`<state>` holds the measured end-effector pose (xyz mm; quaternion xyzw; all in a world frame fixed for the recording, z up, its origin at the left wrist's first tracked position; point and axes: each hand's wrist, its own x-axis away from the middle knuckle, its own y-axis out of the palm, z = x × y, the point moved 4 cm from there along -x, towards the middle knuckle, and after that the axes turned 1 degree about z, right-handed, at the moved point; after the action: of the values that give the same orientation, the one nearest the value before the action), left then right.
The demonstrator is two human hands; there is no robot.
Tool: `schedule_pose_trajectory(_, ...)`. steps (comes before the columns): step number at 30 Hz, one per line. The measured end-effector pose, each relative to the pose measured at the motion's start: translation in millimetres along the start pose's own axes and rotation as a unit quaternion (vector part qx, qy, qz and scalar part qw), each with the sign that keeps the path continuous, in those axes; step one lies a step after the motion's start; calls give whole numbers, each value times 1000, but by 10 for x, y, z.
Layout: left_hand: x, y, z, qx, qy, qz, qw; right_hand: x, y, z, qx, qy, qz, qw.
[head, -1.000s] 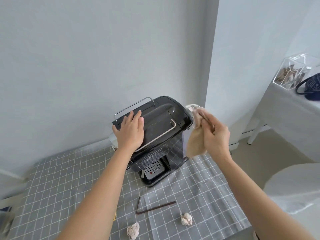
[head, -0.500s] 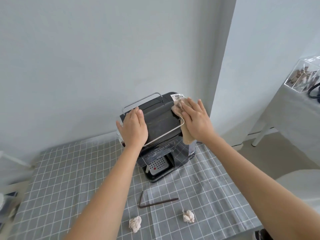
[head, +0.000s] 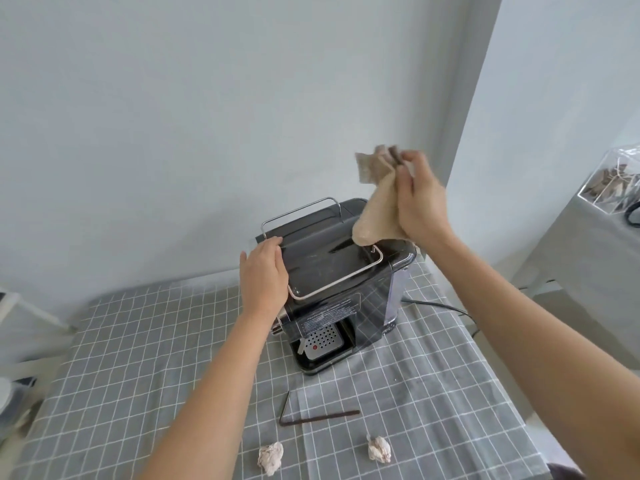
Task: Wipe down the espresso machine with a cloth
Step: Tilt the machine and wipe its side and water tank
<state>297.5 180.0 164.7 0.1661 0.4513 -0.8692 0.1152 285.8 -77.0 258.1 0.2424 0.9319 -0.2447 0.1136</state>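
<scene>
Grey checked worktop (head: 138,341) carries the espresso machine (head: 332,292): left hand (head: 265,275) lies flat, bracing its top, right hand (head: 417,202) grips the lifted cloth (head: 375,206), best pressed flat along the lid

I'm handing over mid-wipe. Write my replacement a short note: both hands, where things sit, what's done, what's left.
Left hand rests flat on the black espresso machine, steadying its top left edge.
Right hand grips the beige cloth, lifted off above the machine's back right corner.
Machine stands on the grey checked tablecloth; two crumpled paper wads lie near the front edge.
Done: cannot tell how much is wiped.
Left: bring the cloth back down and continue.
</scene>
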Motion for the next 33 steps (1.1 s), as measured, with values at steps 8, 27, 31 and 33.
schedule_pose_trajectory(8, 51, -8, -36, -17, -35, 74, 996, 229, 993, 215, 404, -65, -398, 821)
schedule_pose_trajectory(27, 49, 9, -56, -65, -66, -13, 996, 338, 1201, -48, 411, -88, -433, 797)
schedule_pose_trajectory(31, 58, 2, -58, -47, -73, -3, 996, 588, 1349, -127, 375, -152, -434, 805)
schedule_pose_trajectory(33, 72, 2, -53, -52, -74, -3, 996, 558, 1217, -79, 367, -177, -445, 797)
